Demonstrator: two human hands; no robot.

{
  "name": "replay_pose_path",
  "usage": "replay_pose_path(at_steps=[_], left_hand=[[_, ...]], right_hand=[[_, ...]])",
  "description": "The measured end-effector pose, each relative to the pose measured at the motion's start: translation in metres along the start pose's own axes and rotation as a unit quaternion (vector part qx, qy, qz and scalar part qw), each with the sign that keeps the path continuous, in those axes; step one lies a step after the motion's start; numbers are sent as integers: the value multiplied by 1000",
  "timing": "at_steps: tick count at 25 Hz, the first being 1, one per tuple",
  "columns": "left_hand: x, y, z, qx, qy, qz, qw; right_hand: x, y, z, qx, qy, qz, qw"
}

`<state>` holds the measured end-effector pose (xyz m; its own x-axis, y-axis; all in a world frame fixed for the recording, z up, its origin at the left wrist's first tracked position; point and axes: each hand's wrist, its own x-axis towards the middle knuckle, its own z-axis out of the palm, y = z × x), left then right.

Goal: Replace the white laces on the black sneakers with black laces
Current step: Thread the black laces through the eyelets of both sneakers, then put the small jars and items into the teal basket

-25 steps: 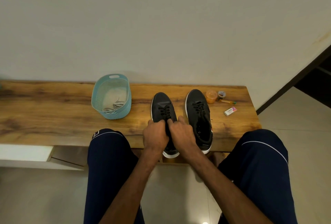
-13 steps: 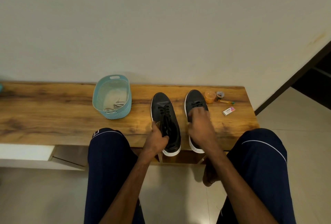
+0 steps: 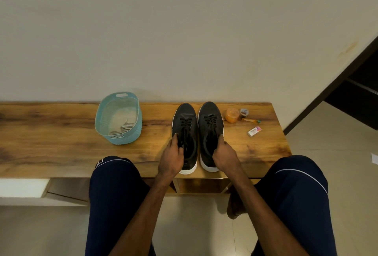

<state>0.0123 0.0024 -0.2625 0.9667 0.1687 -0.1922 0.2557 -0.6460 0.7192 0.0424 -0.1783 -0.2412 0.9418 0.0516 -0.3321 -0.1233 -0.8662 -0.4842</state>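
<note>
My left hand (image 3: 171,158) grips the left black sneaker (image 3: 184,112) at its collar; my right hand (image 3: 225,153) grips the right black sneaker (image 3: 209,109). Both stand side by side on the desk (image 3: 61,133), black laces (image 3: 187,123) threaded.

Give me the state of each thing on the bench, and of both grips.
left sneaker: black-laced, upright, held
right sneaker: black-laced, upright, held
basket: upright on the bench
white laces: heaped in the basket
left grip: holds left sneaker's side
right grip: holds right sneaker's side
</note>
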Motion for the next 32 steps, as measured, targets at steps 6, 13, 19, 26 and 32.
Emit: replay_pose_path(at_steps=[6,13,19,26,32], left_hand=[[38,-2,-8,6,30,9,999],[45,1,-1,3,68,8,998],[43,2,-5,16,41,11,999],[39,5,-7,11,20,14,1000],[32,16,-24,97,59,56,992]], right_hand=[[28,-8,-3,-26,-3,-16,1000],[38,-8,1,-53,-11,-11,998],[32,-8,-1,-33,-12,-19,999],[28,-7,2,31,-1,-29,999],[57,13,-30,21,109,-6,994]])
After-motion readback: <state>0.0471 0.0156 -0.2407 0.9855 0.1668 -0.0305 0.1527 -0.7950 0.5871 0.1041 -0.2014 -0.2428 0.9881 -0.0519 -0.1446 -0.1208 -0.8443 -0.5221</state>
